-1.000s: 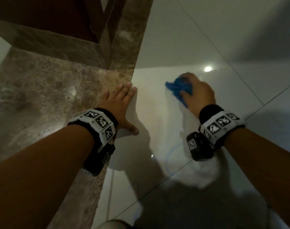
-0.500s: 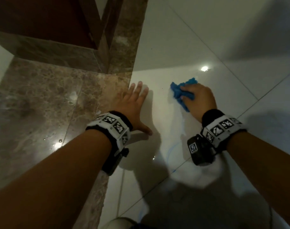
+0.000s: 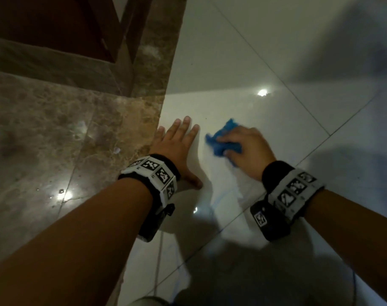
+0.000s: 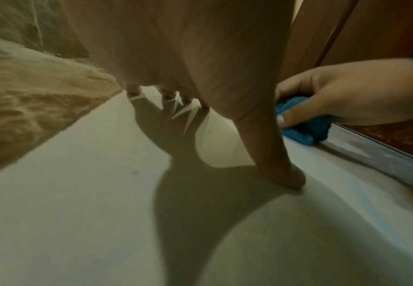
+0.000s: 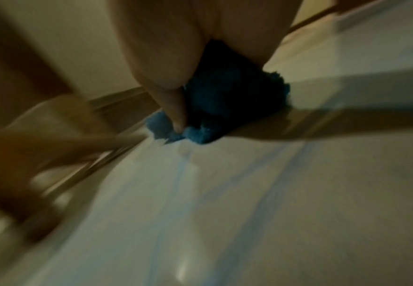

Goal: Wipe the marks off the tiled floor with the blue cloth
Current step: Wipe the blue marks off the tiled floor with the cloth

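Observation:
My right hand [image 3: 243, 146] grips a crumpled blue cloth [image 3: 221, 140] and presses it on the white tiled floor [image 3: 232, 74]. The cloth [image 4: 306, 131] shows under the curled fingers in the left wrist view, and bunched below the palm as the cloth [image 5: 225, 100] in the blurred right wrist view. My left hand [image 3: 179, 142] lies flat on the white tile just left of the cloth, fingers straight, thumb spread. Faint blue marks [image 3: 223, 197] run on the tile nearer to me than the cloth; blue streaks [image 5: 178, 174] show in the right wrist view.
A brown marble strip [image 3: 55, 140] borders the white tiles on the left. A dark wooden door frame [image 3: 122, 40] stands at the far left. Grout lines [image 3: 320, 129] cross the white floor to the right.
The right hand has drawn the cloth toward me and to the left, close to the left hand. The left hand stays flat on the tile.

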`<state>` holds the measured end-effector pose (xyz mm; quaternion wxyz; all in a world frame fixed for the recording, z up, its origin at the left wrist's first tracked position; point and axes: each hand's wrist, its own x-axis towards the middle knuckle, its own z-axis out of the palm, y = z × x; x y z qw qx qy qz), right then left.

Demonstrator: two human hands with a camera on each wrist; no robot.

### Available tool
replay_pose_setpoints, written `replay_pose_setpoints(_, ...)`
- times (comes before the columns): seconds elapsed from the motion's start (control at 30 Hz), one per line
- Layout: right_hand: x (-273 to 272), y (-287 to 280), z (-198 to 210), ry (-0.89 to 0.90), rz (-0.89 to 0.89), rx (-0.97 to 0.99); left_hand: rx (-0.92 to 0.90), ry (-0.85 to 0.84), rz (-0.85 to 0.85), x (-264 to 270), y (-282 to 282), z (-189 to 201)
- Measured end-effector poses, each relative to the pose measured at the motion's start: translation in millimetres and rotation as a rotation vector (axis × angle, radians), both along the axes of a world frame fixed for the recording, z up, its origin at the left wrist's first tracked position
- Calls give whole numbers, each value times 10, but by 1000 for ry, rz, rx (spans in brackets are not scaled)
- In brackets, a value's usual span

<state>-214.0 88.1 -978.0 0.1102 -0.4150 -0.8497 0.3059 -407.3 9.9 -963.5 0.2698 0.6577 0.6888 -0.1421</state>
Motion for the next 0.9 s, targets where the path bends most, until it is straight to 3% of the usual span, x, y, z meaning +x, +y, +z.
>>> replay_pose_setpoints(0.07, -137, -250, 58, -69, 243, -41, 5, 0, 1, 1, 5, -2)
replay_pose_setpoints(0.13, -181, -223, 74, -87, 332, -57, -3, 4, -9, 13, 13, 2)
replay_pose_setpoints(0.17, -164, -110, 62, -22, 262, -56, -8, 11, -14, 17, 13, 9)
replay_pose_setpoints(0.27, -5, 298, -3, 109, -216, -114, -15, 13, -9, 5, 9, 18)
replay_pose_setpoints(0.33, 64, 301, -48, 64, -304, -98, -19, 7, -7, 8, 6, 18)
replay_pose_setpoints(0.43, -59, -139, -1, -1, 46, 18, -10, 12, -12, 13, 15, 10)
replay_pose_setpoints(0.53, -99, -330, 75, -97, 359, -40, -9, 19, -12, 22, 21, 6)
replay_pose_setpoints(0.57, -66, -213, 60, -45, 319, -38, -16, 22, -13, 25, 21, 10)
replay_pose_setpoints(0.67, 96, 223, 46, 124, -167, -100, -28, 20, -14, 22, 11, 37)
replay_pose_setpoints(0.73, 85, 217, 23, -21, -247, -42, -27, 13, -6, 16, 6, 38)
replay_pose_setpoints(0.87, -178, -60, 59, -142, 178, 37, -24, 13, -14, 18, -1, 43)
replay_pose_setpoints(0.9, -243, 34, 59, -161, 208, 54, -21, 11, -9, 13, -13, 43)
